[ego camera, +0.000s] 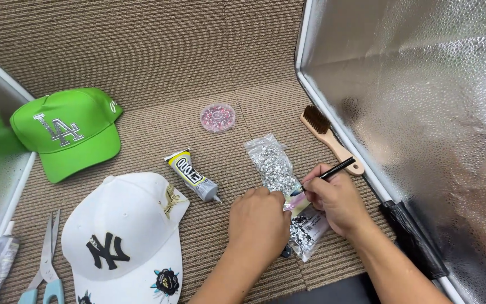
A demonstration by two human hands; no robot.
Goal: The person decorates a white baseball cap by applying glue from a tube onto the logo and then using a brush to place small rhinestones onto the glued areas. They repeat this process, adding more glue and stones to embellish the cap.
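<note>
A: What is held by the right hand (338, 202)?

B: A thin black pen-like tool (333, 171) is pinched between the thumb and the fingers. Its tip is pointed down at a small pale strip (295, 204) between the two hands; the strip's material cannot be told.

A: And the left hand (259, 217)?

B: It is curled, knuckles up, and its fingertips are pressed on the edge of that strip. Whether something is gripped under the palm cannot be told.

A: Where are the rhinestones kept?

B: A clear plastic bag (271, 163), filled with small shiny silver stones, is laid just above the hands. A second clear bag (306, 231), with darker stones, is seen under and below the hands, partly covered.

A: What surface is used?

B: A ribbed brown carpet (158, 50) with a rough woven texture. It is bordered on the right by a crinkled silver reflective panel (423, 101).

A: What else is laid there?

B: A metal glue tube (192, 175) with a narrow nozzle is placed left of the hands. A round clear box of pink beads (217, 117) is seen further up. A wooden brush (330, 138) with dark bristles is laid near the panel. A white cap (125, 236) with dark embroidery, a green cap (66, 132) with a sparkling emblem, and scissors (47, 262) with pale blue handles are found at the left.
</note>
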